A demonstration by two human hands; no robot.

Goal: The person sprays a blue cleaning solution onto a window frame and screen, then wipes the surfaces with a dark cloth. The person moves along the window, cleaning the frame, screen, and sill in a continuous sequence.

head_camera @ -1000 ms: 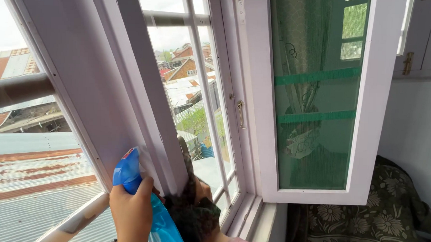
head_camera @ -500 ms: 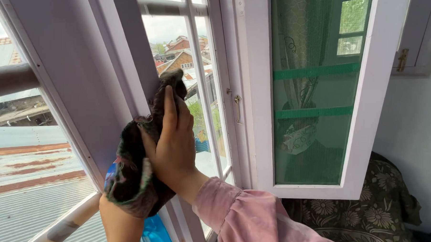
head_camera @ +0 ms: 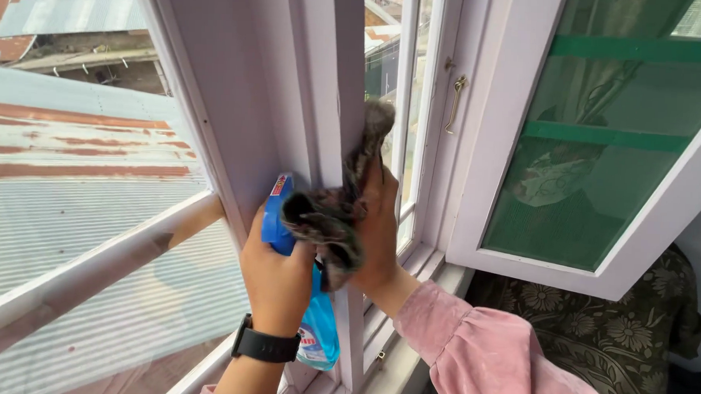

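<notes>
Currently your right hand (head_camera: 376, 237) presses a dark rag (head_camera: 334, 212) flat against the pale window post (head_camera: 346, 88), fingers wrapped over the cloth. Your left hand (head_camera: 278, 276), a black watch (head_camera: 265, 346) at its wrist, is closed around a blue spray bottle (head_camera: 319, 328) just beside the post, touching the rag's lower folds.

The left hand (head_camera: 276, 274) is raised upright with its back to the camera, fingers curled closed in a grip, a black band at the wrist. The right hand (head_camera: 377, 235), in a pink sleeve, reaches up beside it, palm pressing forward, fingers extended upward.
</notes>
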